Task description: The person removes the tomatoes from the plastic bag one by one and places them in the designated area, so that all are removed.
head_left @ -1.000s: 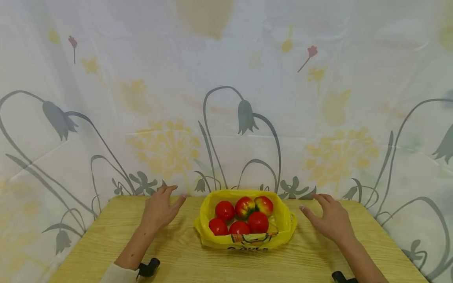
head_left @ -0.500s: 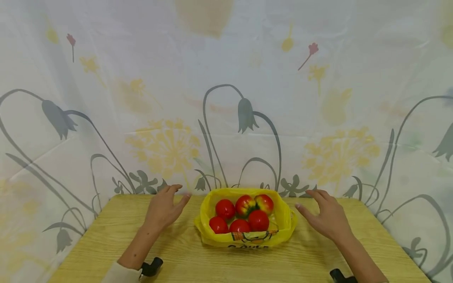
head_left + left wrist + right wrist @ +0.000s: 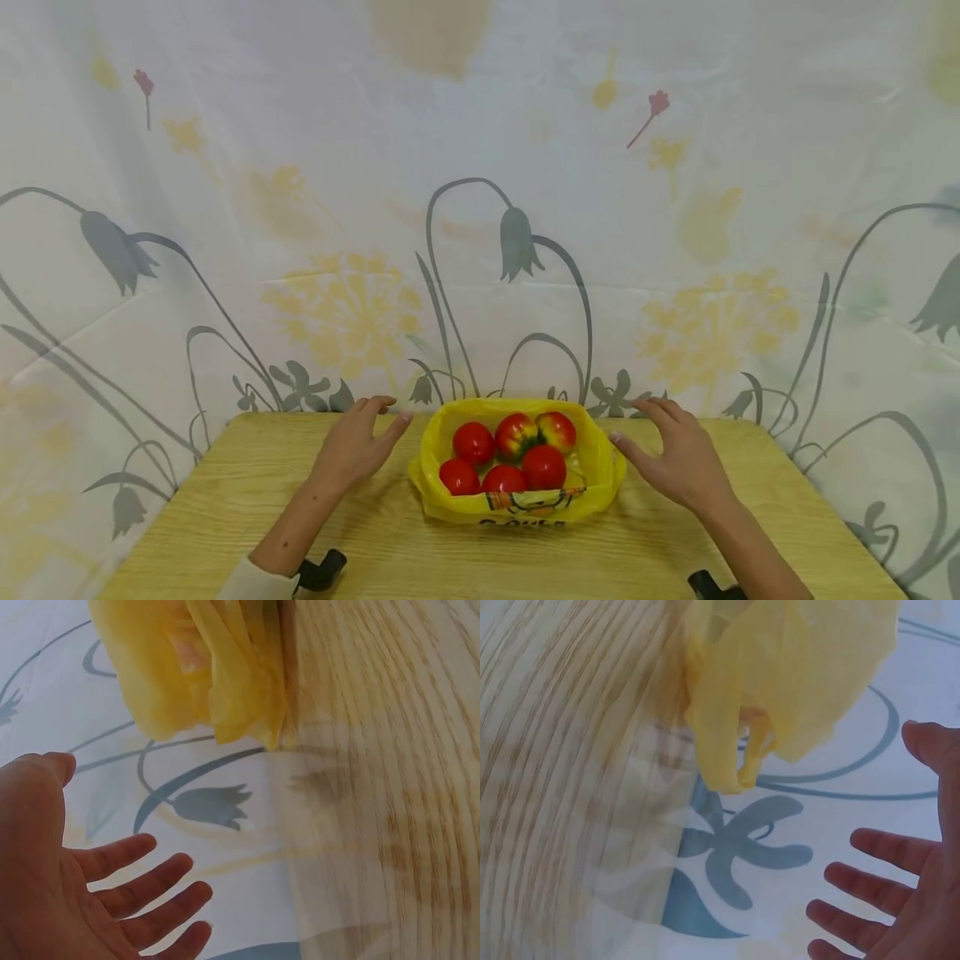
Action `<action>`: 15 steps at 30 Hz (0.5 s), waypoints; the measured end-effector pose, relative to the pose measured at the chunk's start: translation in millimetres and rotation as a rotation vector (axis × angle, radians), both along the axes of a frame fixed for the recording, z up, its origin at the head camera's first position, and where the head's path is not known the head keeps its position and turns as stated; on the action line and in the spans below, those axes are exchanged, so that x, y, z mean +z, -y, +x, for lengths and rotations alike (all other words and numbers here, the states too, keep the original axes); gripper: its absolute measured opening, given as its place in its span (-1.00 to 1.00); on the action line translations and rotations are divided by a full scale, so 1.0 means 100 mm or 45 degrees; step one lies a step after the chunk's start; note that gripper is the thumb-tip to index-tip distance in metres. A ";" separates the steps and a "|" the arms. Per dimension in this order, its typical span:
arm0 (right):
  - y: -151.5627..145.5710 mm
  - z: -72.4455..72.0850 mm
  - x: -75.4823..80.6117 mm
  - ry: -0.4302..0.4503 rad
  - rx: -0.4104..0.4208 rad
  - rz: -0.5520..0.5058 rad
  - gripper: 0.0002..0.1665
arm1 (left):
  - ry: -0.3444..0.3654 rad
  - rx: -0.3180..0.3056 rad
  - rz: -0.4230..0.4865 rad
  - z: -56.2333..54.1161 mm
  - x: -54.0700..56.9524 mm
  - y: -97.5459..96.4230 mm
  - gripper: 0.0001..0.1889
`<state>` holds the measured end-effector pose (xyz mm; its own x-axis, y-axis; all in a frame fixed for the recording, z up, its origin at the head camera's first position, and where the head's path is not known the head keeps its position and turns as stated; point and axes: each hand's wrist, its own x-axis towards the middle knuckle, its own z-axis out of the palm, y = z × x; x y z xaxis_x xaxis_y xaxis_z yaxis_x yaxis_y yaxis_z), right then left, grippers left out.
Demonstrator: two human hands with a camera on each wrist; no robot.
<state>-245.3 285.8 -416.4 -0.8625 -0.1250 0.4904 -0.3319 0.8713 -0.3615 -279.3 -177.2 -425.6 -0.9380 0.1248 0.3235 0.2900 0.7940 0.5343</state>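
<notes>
Item: yellow plastic bag (image 3: 450, 467), lying open-mouthed on the wooden table (image 3: 225, 508), set towards the table's far edge; printed band on the side nearest the person. In the left wrist view the bag (image 3: 202, 667) shows as crumpled yellow film at the table's back edge; in the right wrist view the bag (image 3: 795, 682) shows a drooping handle loop.

Contents of bag: six round fruits. Four plain red tomatoes (image 3: 473, 442) in the nearer and left part; two red-and-yellow fruits (image 3: 517, 436) at the far side, touching each other.

Left hand (image 3: 356, 446): just left of the bag, not touching it; fingers spread and straight, thumb pointing towards the bag's left rim, holding nothing. Left wrist view confirms the left hand (image 3: 52, 885) with open palm and fingers apart.

Right hand (image 3: 675, 458): just right of the bag, thumb close to the bag's right rim; whether it touches cannot be told. Fingers spread and relaxed, holding nothing. Right wrist view shows the right hand (image 3: 907, 900) with fingers apart, the bag's handle near but clear of them.

Behind the bag: pale floral curtain (image 3: 480, 208) with grey bell-flower stems and yellow blooms, hanging down to the table's far edge
</notes>
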 end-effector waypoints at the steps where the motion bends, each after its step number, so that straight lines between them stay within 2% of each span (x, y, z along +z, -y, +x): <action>1: 0.01 0.00 0.02 -0.003 0.005 0.000 -0.26 | 0.003 -0.005 0.007 0.00 0.01 -0.01 -0.30; 7: 0.08 0.01 0.09 -0.009 0.034 -0.003 -0.24 | -0.007 -0.042 0.036 -0.03 0.05 -0.09 -0.33; 15: 0.26 0.03 0.01 -0.085 0.115 -0.014 -0.33 | 0.032 -0.057 0.037 0.00 -0.03 -0.14 -0.32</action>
